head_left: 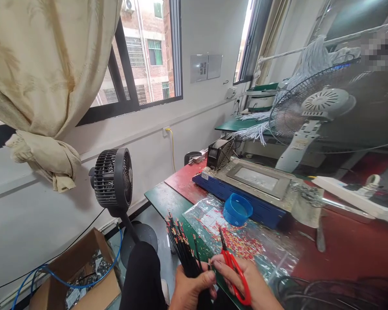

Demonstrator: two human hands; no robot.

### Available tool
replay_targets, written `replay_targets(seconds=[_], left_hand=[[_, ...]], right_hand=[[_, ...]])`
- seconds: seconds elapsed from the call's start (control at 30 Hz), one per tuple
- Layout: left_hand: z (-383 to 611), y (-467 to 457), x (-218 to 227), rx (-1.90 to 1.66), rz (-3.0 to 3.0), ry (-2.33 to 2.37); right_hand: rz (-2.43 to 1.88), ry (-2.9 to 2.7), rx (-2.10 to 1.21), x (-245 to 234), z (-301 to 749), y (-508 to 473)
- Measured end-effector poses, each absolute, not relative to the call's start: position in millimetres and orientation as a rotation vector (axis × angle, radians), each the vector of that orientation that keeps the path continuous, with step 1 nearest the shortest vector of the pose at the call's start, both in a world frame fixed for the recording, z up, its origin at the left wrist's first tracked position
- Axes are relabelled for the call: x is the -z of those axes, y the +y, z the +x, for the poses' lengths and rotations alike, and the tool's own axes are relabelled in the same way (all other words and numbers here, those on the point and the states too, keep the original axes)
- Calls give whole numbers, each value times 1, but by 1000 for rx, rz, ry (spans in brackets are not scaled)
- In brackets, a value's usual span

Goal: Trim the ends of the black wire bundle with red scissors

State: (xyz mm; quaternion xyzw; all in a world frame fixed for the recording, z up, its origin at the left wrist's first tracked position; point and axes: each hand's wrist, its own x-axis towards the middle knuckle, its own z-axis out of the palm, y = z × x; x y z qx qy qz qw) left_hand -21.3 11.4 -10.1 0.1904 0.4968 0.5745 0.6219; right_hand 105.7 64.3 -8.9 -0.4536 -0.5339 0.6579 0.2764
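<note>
Left hand (190, 285) closed round black cable bundle (185, 254), by table's (158, 199) left edge. Right hand (247, 277): fingertips seemingly pinching one cable tip (210, 261), red scissors (229, 257) held too (blades pointing away). Loosened left grip could spill bundle; swinging blades could nick it.

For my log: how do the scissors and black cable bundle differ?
The scissors have red handles and dark blades; the black cable bundle ends in reddish and pale tips. The scissors sit in the right hand, the bundle in the left hand. Both point forward.
</note>
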Motion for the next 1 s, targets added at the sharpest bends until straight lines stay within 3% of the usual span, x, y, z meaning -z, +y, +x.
replay_targets(seconds=[0.13,0.33,0.53,0.7,0.87,1.0], left_hand=[[-21,11,8,-1325,442,1149],[-23,10,13,-1330,402,1142],[-26,9,17,-1325,374,1153],[-25,8,15,-1303,423,1136],[-25,7,15,-1267,455,1149],[-26,6,11,-1244,458,1151]], right_hand=[[-1228,-1580,-1666,11,108,63],[-1127,-1803,-1244,3,111,58],[-1314,-1463,-1644,6,108,64],[-1220,-1502,-1770,5,105,62],[-1240,-1569,-1726,2,107,61],[-1132,-1842,-1396,1,113,60]])
